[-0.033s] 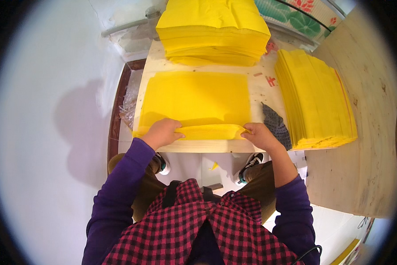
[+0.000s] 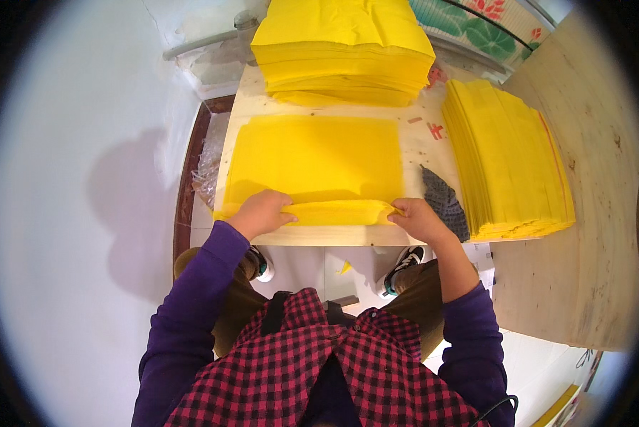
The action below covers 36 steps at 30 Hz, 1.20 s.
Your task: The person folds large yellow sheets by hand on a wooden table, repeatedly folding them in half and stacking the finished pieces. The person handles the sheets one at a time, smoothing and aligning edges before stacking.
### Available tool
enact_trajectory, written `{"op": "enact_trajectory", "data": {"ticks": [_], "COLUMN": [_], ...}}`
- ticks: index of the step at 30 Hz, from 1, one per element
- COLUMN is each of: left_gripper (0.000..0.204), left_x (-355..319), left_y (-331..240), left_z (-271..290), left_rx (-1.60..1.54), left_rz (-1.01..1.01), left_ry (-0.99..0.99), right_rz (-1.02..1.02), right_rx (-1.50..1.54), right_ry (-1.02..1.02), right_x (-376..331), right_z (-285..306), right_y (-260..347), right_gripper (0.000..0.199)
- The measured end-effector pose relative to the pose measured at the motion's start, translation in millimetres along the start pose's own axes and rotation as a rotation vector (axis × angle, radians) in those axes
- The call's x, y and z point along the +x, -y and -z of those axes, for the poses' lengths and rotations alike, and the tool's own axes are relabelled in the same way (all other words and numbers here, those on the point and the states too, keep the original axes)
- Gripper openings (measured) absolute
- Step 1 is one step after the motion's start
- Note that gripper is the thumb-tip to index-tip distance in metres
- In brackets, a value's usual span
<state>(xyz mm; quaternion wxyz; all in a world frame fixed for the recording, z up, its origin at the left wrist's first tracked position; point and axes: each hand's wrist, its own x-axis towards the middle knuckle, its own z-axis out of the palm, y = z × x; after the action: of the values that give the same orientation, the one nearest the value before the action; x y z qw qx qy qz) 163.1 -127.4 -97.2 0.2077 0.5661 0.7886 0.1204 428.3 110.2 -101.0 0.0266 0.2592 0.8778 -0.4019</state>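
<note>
A yellow fabric sheet (image 2: 316, 153) lies flat on the pale wooden table, its near edge doubled over into a narrow band along the table's front. At the left end of that band is my left hand (image 2: 264, 213), its fingers closed on the fold with the thumb pointing inward. My right hand (image 2: 418, 218) pinches the right end of the same fold between thumb and fingers. Whether the sheet is a single layer or several, I cannot tell.
A tall stack of yellow fabric (image 2: 344, 67) stands at the table's back. Another yellow stack (image 2: 508, 160) is on the right, with a dark grey cloth scrap (image 2: 444, 201) beside it. Small red pieces (image 2: 435, 131) lie near the middle. A white wall (image 2: 70, 213) is on the left.
</note>
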Motion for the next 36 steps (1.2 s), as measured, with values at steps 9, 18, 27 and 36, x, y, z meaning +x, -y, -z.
{"op": "enact_trajectory", "data": {"ticks": [9, 18, 27, 36], "left_gripper": [0.041, 0.033, 0.033, 0.034], "left_x": [8, 3, 5, 46], "left_y": [7, -2, 8, 26], "left_z": [3, 5, 0, 15], "left_rx": [-0.073, -0.127, -0.154, -0.307], "left_rz": [-0.024, -0.038, -0.074, 0.007], "left_ry": [-0.005, -0.009, 0.014, 0.340], "right_rz": [0.041, 0.042, 0.529, 0.605], "right_rx": [0.230, 0.643, -0.315, -0.512], "right_ry": [-0.233, -0.558, -0.646, -0.371], "right_x": [-6, -25, -36, 22], "right_z": [-11, -54, -57, -79], "right_y": [-12, -5, 56, 61], "right_gripper": [0.032, 0.051, 0.039, 0.029]}}
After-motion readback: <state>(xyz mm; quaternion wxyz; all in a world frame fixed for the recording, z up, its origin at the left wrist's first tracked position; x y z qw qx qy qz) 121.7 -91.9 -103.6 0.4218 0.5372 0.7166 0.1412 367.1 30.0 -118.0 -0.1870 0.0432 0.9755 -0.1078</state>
